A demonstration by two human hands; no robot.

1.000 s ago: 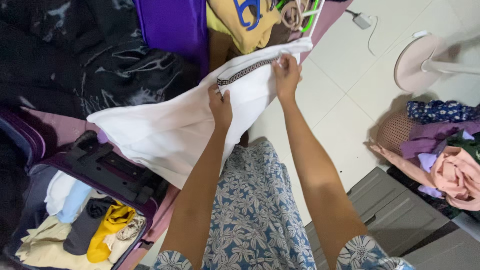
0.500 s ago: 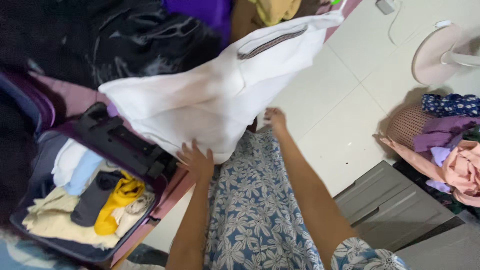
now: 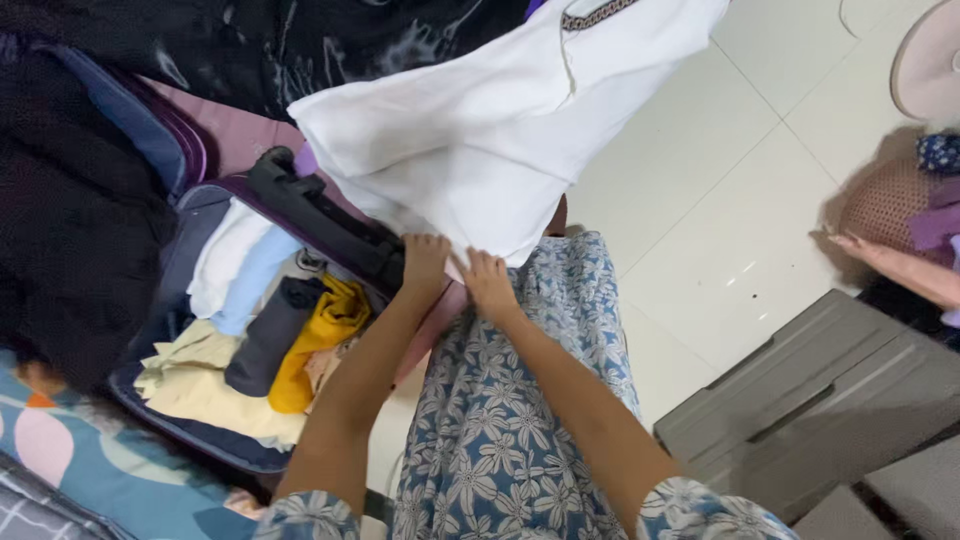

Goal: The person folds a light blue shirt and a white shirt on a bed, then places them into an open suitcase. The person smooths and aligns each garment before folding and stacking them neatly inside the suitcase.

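Observation:
A white garment (image 3: 500,130) with a patterned dark collar band at the top lies spread over the pink bed edge and hangs down toward me. My left hand (image 3: 425,262) grips its lower hem just above the open suitcase (image 3: 170,300). My right hand (image 3: 487,281) pinches the same hem right beside it, over my blue floral dress (image 3: 520,400). The two hands almost touch.
The purple suitcase holds folded white, light blue, grey, yellow and cream clothes (image 3: 260,340). Black shiny fabric (image 3: 300,40) covers the bed behind. A grey plastic drawer unit (image 3: 820,390) stands at right, a basket of clothes (image 3: 900,220) beyond it, on white floor tiles (image 3: 720,200).
Both hands left the collar, dropped down the white garment and now hold its lower hem together. The view has tilted down and left, showing more of the suitcase.

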